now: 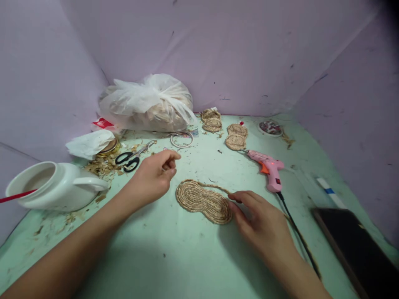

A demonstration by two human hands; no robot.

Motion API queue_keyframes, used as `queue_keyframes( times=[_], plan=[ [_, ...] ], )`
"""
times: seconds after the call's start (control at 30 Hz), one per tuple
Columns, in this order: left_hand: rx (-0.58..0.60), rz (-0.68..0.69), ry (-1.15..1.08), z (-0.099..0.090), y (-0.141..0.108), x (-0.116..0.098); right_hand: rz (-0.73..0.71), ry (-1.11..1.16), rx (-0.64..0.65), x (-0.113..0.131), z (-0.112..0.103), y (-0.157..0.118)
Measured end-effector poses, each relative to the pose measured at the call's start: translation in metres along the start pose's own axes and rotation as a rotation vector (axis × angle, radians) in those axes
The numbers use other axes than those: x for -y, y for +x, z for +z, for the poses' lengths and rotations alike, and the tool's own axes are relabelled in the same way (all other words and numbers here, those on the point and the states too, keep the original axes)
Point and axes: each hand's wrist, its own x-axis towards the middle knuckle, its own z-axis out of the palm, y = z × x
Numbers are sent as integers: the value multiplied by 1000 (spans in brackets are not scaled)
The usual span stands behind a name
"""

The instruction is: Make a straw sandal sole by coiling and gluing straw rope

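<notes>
A sole-shaped coil of braided straw rope (202,201) lies flat on the table, rounded at both ends and narrower in the middle. Its loose strand (215,187) runs along the far edge to my right hand (257,216), whose thumb and fingers pinch it at the coil's right end. My left hand (158,172) hovers to the left of the coil, apart from it, fingers curled in and nothing visible between them. Black-handled scissors (132,160) lie just beyond that hand. A pink glue gun (268,166) with a glowing red light rests beyond my right hand.
Smaller straw pieces (237,136) lie farther back, near a bowl of small bits (269,128). A plastic bag (149,104) stands against the wall. At left, a white jug (67,187) lies tipped among straw scraps. A dark phone (355,249) and black cord (299,232) occupy the right.
</notes>
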Motion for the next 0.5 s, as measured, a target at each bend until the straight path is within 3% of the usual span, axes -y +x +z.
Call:
queue_keyframes(
  times=[0.13, 0.27, 0.37, 0.5],
  plan=[
    [363, -105, 358, 0, -1, 14, 22, -7, 73, 1, 4, 0],
    [603, -119, 305, 7, -9, 16, 54, 18, 147, 3, 7, -1],
    [612, -97, 244, 13, -10, 14, 117, 171, 306, 10, 7, -4],
    [493, -74, 230, 15, -10, 12, 129, 436, 540, 24, 10, -12]
  ],
)
